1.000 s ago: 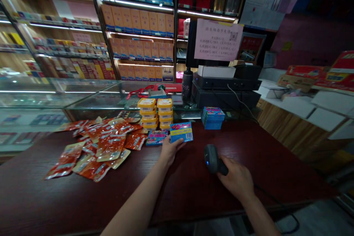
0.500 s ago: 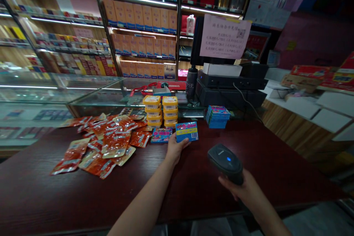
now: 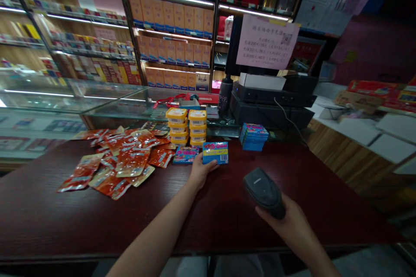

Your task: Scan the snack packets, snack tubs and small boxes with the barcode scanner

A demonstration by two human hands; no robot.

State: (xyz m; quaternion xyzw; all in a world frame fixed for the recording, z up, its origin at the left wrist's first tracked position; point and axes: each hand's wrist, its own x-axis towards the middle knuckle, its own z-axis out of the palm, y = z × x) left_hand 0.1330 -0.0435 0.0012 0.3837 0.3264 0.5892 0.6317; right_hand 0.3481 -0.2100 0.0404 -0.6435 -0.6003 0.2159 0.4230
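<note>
My left hand [image 3: 199,172] grips a small blue box [image 3: 215,153] with pink lettering and a yellow band, its barcode side facing me. In my right hand [image 3: 286,214] is a black barcode scanner [image 3: 264,190], its head pointed up and left towards the box. Just left of the held box, a similar blue box [image 3: 186,155] lies flat on the table. Behind it rise two stacks of yellow-lidded tubs [image 3: 177,126]. Further right stands a stack of blue boxes [image 3: 254,137]. Orange snack packets [image 3: 133,158] lie heaped to the left.
The dark wooden table [image 3: 201,220] meets a glass display counter [image 3: 126,108] at the back. A monitor carrying a pink paper sign [image 3: 267,42] stands over a black cash drawer [image 3: 273,114]. A dark bottle [image 3: 225,95] is beside it. Stocked shelves [image 3: 172,39] line the wall.
The blue light on the scanner has gone out. Both hands keep their holds; the whole view has shifted slightly.
</note>
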